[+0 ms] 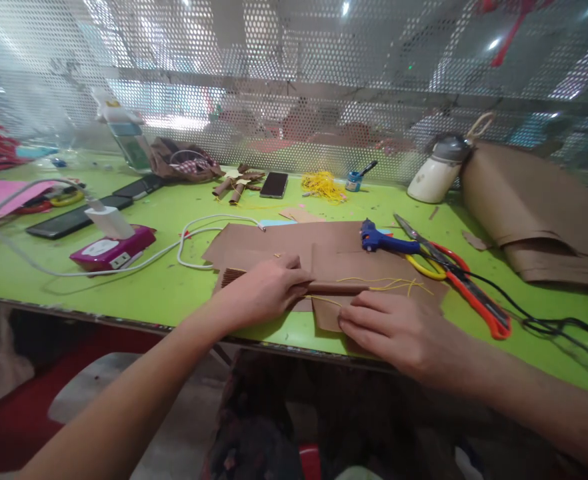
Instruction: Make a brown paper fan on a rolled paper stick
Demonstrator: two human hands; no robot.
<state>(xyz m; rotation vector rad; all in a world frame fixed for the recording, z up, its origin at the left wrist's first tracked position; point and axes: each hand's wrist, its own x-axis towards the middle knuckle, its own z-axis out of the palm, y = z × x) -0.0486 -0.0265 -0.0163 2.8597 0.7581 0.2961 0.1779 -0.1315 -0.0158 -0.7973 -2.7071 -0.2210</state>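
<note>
Nearest the front edge of the tabletop, the left hand has its fingers closed around the left part of a thin brown paper tube, I'd guess to keep it from rolling or springing open. The right hand sits just below the tube's right end, fingertips at a small paper piece; can't tell if it's pinching that or just resting there, but it looks like a steadying hand to me. So the tube lies near the middle of the front edge, over a big brown sheet, with yellow strings trailing from its right end. Some ridged paper pokes out by the left wrist. Off to the right, the blue glue gun and scissors lie close together, probably parked for an easy right-hand grab. Over on the left, a purple power strip with a white charger feeds a cable that loops toward the sheet. Toward the back edge there are small rolled pieces, a phone and a yellow string heap, maybe put there to free up working space, and a bigger paper bundle fills the right side.
</note>
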